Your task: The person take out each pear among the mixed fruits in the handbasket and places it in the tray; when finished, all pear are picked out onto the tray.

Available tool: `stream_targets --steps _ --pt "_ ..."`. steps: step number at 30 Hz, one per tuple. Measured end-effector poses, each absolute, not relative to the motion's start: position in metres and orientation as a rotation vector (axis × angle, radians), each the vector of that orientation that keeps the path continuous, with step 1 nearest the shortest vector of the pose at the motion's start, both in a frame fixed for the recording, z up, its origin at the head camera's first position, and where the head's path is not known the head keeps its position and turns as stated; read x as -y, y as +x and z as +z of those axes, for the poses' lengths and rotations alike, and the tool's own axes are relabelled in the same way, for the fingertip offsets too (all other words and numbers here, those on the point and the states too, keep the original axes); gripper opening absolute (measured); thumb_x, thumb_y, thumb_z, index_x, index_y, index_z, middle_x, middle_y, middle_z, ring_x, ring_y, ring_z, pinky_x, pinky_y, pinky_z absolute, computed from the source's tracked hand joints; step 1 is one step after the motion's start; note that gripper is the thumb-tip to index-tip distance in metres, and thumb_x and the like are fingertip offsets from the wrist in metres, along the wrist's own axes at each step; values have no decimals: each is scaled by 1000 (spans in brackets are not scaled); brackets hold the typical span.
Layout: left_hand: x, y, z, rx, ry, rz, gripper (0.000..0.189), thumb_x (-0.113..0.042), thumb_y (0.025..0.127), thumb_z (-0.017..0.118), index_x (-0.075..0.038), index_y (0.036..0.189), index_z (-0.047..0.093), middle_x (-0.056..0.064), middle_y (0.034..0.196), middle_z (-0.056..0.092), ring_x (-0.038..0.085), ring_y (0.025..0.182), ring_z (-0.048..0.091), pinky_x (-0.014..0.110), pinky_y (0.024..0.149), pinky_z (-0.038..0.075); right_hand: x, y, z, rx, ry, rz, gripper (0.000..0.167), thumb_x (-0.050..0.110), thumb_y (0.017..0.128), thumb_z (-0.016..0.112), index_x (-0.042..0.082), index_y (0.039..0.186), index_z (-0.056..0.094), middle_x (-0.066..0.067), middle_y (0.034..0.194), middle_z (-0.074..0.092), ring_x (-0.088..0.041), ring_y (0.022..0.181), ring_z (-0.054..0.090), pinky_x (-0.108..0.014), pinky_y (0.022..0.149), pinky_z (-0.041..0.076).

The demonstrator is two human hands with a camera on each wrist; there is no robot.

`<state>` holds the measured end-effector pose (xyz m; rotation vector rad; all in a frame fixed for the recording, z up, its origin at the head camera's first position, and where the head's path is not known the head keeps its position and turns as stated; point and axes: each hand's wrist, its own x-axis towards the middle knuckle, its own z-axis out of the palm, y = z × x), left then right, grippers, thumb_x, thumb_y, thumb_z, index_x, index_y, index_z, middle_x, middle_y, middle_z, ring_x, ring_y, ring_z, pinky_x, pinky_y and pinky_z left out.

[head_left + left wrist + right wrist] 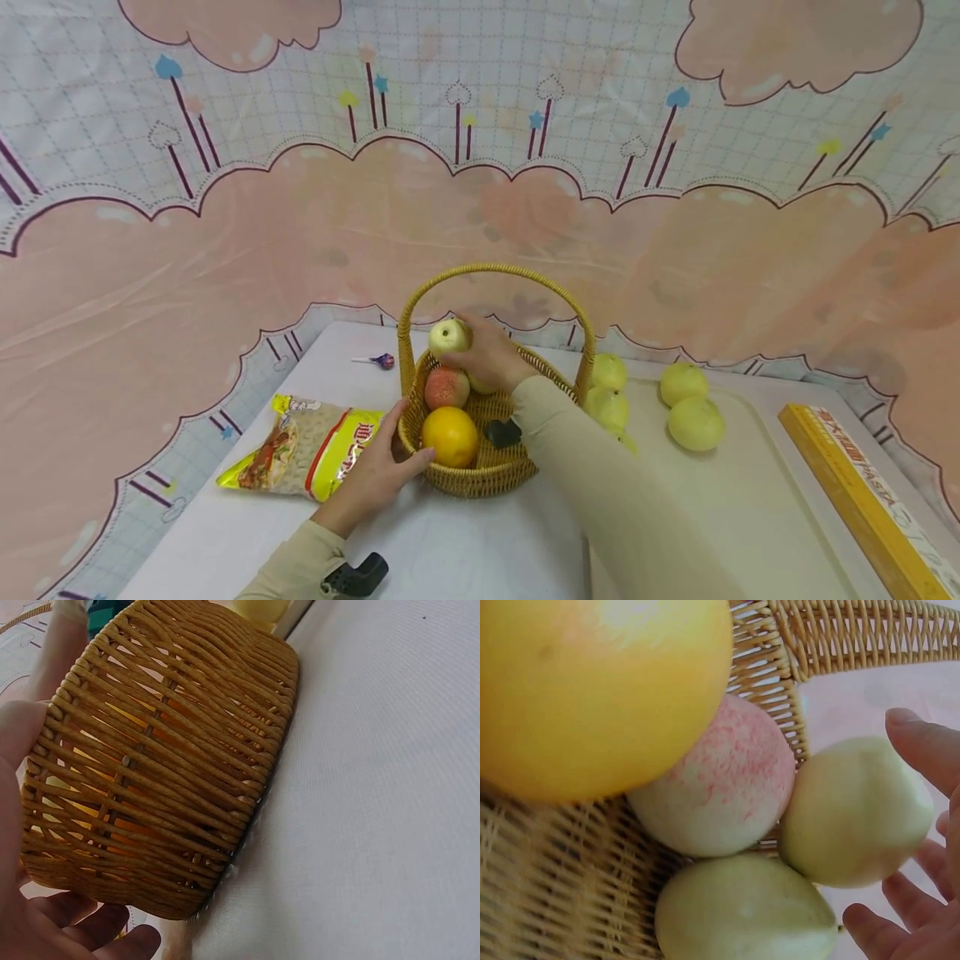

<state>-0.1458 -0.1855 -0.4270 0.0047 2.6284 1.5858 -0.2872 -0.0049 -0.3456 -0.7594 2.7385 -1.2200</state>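
Observation:
A woven basket with a tall arched handle stands on the white table. My left hand holds its near left side, thumb at the rim and fingers along the outer wall. Inside lie a yellow-orange fruit, a red-speckled peach and a pale green pear. Another pale pear sits high at the back left, against the peach. My right hand reaches over the basket beside this upper pear; in the right wrist view its thumb and fingers are spread around the pear's side.
A bag of dry pasta lies left of the basket, with a lollipop behind it. On the right, several yellow-green pears rest on a pale tray. A long yellow pasta box lies along the tray's right side.

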Motion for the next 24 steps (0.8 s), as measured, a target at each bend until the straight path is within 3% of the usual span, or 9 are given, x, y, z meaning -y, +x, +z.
stream_targets --steps 16,24 --pt "184 -145 -425 -2646 12 1573 96 -45 92 70 -13 161 11 18 165 16 41 148 20 58 117 17 17 -294 -354 -2808 -686 -1250 75 13 85 80 5 148 42 -15 138 54 -29 116 56 -43 97 48" --pt "183 -145 -426 -2654 27 1588 95 -42 93 70 -12 161 11 19 164 17 41 147 21 57 117 17 11 -292 -355 -2850 -745 -1203 75 15 85 79 5 149 42 -16 140 50 -31 123 51 -43 104 43"
